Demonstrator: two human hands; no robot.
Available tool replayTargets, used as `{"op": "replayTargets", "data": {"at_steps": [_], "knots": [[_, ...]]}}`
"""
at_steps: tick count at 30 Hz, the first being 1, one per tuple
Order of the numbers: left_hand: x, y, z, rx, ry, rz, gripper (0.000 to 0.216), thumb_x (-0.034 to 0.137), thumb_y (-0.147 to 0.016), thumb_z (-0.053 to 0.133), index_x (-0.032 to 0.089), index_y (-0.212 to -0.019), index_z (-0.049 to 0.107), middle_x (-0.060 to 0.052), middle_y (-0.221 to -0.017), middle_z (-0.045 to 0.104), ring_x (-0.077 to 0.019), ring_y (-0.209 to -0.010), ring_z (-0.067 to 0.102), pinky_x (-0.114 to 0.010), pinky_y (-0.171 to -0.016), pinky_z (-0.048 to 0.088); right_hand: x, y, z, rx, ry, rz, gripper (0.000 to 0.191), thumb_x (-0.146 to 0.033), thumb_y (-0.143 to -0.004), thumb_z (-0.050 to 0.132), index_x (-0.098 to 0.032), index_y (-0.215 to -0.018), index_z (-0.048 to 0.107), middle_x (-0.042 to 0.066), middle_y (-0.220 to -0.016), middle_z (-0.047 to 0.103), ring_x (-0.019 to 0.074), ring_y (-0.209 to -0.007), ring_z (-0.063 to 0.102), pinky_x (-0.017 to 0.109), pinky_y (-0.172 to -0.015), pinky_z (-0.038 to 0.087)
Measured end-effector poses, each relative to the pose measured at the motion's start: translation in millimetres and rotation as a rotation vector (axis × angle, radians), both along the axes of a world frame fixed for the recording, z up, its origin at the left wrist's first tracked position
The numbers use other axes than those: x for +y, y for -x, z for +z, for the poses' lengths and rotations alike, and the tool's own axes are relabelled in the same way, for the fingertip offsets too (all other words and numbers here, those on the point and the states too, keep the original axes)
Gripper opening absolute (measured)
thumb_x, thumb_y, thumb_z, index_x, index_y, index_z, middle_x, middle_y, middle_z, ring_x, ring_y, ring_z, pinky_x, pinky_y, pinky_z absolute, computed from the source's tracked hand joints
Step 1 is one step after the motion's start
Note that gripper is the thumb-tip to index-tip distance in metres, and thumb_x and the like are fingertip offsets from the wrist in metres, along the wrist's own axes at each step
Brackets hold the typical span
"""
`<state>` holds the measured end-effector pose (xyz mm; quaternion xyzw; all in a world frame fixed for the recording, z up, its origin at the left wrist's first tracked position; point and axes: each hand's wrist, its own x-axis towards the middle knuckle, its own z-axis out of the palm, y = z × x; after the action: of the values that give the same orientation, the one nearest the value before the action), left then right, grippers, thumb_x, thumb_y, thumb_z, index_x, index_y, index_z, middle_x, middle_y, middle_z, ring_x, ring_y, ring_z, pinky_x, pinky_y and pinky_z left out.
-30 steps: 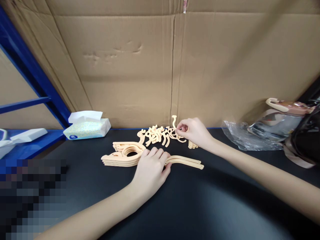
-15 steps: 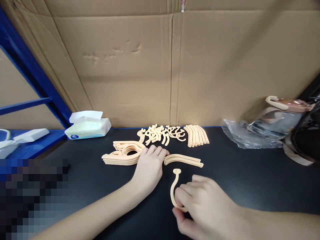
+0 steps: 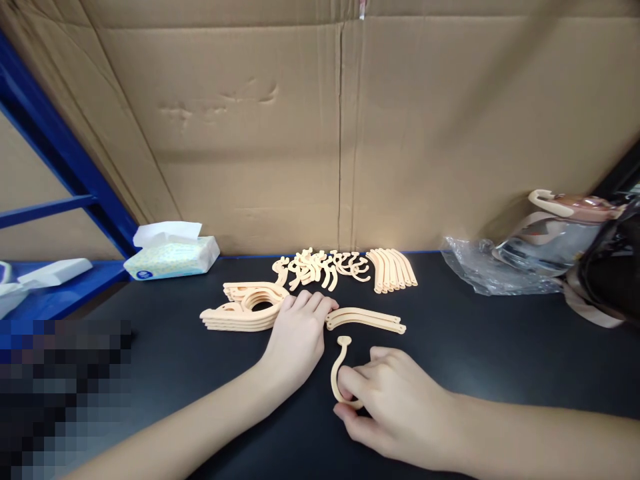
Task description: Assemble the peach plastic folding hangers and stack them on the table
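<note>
My right hand (image 3: 390, 407) pinches a peach plastic hook (image 3: 339, 370) near the front of the black table (image 3: 475, 353). My left hand (image 3: 297, 337) lies with its fingers flat on the end of a stack of peach hanger bodies (image 3: 243, 310). Two curved hanger arms (image 3: 367, 320) lie just right of its fingertips. Farther back sit a heap of loose hooks (image 3: 320, 267) and a row of curved arms (image 3: 393, 269).
A tissue pack (image 3: 170, 257) sits at the back left beside a blue rack (image 3: 60, 167). A cardboard wall (image 3: 350, 120) closes the back. A crumpled clear bag (image 3: 495, 270), a jug (image 3: 560, 230) and a dark bag (image 3: 613, 273) fill the right edge.
My right hand has taken one hook from the heap at the back and brought it to the near side of the table, shifting slightly left. My left hand has stayed put.
</note>
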<state>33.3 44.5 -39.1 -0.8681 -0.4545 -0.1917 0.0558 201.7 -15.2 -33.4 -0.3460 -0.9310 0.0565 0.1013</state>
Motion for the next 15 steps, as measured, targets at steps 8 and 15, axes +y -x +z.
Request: {"op": "replayTargets", "data": {"at_steps": [8, 15], "knots": [[-0.9, 0.2, 3.2, 0.019, 0.024, -0.013, 0.034, 0.000, -0.082, 0.035, 0.019, -0.097, 0.059, -0.003, -0.092, 0.061, -0.0223, -0.084, 0.050, -0.037, -0.072, 0.034, 1.2, -0.7, -9.3, 0.045, -0.078, 0.030, 0.008, -0.021, -0.087, 0.048, -0.019, -0.080, 0.046, -0.005, -0.067, 0.065, 0.0110, -0.053, 0.055, 0.028, -0.061, 0.029], [-1.8, -0.3, -0.2, 0.062, -0.021, -0.009, 0.036, 0.000, -0.078, 0.038, 0.016, -0.103, 0.059, -0.006, -0.100, 0.060, -0.0256, -0.092, 0.049, -0.038, -0.074, 0.036, 0.6, 0.2, -7.0, 0.080, -0.109, -0.009, 0.018, -0.035, -0.086, 0.062, -0.021, -0.087, 0.051, -0.006, -0.070, 0.066, 0.0135, -0.052, 0.053, 0.027, -0.055, 0.028]]}}
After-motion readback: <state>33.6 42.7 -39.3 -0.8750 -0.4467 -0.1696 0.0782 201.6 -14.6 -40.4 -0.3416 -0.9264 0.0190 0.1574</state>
